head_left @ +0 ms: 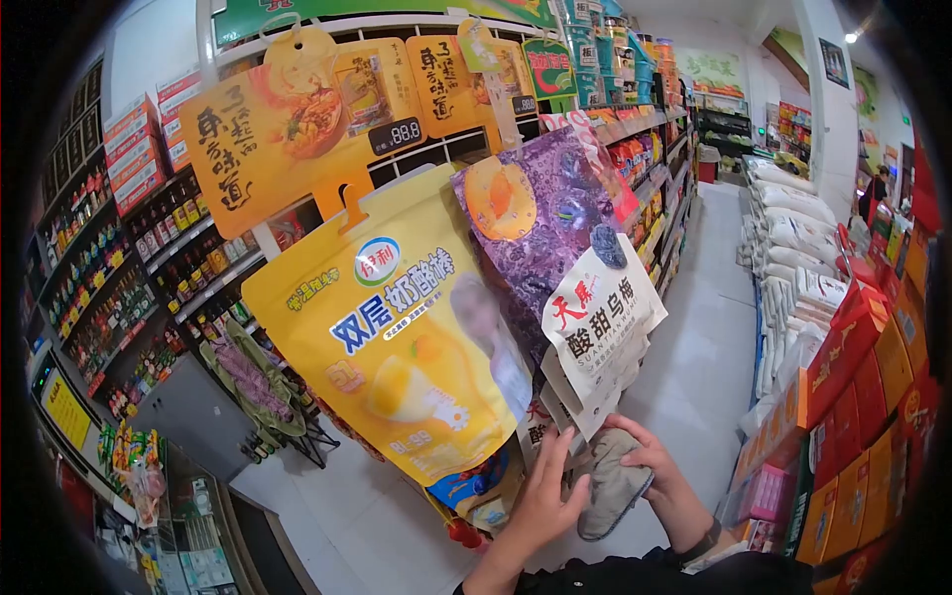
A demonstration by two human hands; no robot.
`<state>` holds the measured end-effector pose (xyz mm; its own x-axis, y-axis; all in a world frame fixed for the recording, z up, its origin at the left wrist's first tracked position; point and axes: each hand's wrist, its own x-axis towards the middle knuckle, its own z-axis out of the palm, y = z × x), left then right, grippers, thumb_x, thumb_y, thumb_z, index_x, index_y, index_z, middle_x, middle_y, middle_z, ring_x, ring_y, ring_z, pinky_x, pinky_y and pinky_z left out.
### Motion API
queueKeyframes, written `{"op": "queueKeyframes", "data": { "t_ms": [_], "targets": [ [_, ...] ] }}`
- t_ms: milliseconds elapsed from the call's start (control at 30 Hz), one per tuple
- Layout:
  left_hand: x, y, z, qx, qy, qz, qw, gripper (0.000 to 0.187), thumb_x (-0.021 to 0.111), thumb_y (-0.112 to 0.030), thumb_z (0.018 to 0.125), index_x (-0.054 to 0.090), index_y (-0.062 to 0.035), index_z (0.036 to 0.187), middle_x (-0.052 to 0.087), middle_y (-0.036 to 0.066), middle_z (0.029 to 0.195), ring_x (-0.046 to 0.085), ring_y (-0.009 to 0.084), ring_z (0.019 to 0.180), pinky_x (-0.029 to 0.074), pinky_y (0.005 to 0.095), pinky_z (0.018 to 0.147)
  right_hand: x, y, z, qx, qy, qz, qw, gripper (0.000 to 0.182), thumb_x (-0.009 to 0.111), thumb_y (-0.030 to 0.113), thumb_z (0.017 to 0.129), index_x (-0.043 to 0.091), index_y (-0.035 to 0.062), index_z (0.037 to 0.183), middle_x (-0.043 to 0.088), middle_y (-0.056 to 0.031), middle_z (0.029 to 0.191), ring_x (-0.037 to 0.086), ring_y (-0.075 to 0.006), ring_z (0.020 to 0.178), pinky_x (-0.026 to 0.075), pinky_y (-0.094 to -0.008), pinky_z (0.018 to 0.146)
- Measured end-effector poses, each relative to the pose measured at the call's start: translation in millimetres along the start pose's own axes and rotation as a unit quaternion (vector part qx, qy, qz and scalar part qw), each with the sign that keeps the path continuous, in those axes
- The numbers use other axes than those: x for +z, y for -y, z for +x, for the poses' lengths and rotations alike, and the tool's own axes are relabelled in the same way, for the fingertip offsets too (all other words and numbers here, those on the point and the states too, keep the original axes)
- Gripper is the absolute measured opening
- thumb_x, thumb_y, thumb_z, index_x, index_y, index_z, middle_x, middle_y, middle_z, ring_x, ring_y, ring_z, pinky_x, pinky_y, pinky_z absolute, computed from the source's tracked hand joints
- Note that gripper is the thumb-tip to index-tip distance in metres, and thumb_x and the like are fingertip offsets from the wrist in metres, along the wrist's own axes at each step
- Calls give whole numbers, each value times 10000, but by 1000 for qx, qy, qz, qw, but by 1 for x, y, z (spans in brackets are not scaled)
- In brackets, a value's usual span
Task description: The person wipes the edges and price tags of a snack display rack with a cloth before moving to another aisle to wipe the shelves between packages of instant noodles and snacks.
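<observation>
In the head view, my right hand (659, 479) grips a folded grey cloth (605, 488) at the lower middle. My left hand (543, 501) is beside it, fingers stretched upward against the lower part of the hanging snack bags, thumb near the cloth. A purple and white bag of dried plums (540, 213) hangs just above both hands, with more white bags behind its bottom edge. To its left hangs a large yellow pouch (382, 337). Part of a blue packet (476, 483) shows below the pouch.
Orange cards (248, 139) with price tags top the rack. Bottle shelves (178, 218) and a folded stroller (263, 382) stand left. Along the right are stacked white sacks (793, 233) and red and orange boxes (858, 436). A tiled aisle (684, 327) runs back between.
</observation>
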<state>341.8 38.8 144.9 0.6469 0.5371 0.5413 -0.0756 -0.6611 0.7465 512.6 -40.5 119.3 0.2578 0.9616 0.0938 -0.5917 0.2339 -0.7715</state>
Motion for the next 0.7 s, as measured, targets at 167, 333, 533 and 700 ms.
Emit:
{"op": "queueKeyframes", "data": {
  "t_ms": [167,333,533,700],
  "targets": [
    [-2,-2,2,16,-5,13,1000,590,576,-90,781,326,-7,1309,348,291,1301,359,430,1207,317,422,991,-8,1,5,-29,-6,24,999,650,549,13,603,417,-46,1237,527,-177,1145,565,-264,1012,453,-374,899],
    [-3,4,-17,33,-103,211,971,518,593,-77,747,410,22,1221,449,252,1175,470,403,1079,394,420,914,-13,6,1,-42,-4,4,999,666,555,43,580,414,-56,1223,529,-199,1134,567,-280,1009,453,-382,898],
    [2,2,-19,-108,-190,241,946,497,581,-58,757,388,43,1204,497,229,1039,538,335,912,462,405,756,-6,12,0,-31,-15,-10,999,690,582,57,541,415,-86,1195,549,-190,1070,583,-260,943,481,-342,827],
    [5,17,-14,-129,-77,149,977,399,528,-69,824,407,50,1185,531,268,1002,553,401,902,472,424,722,-6,15,-4,-27,-13,-4,1000,694,584,49,543,413,-88,1201,540,-191,1098,579,-274,961,467,-364,858]
  ]
}}
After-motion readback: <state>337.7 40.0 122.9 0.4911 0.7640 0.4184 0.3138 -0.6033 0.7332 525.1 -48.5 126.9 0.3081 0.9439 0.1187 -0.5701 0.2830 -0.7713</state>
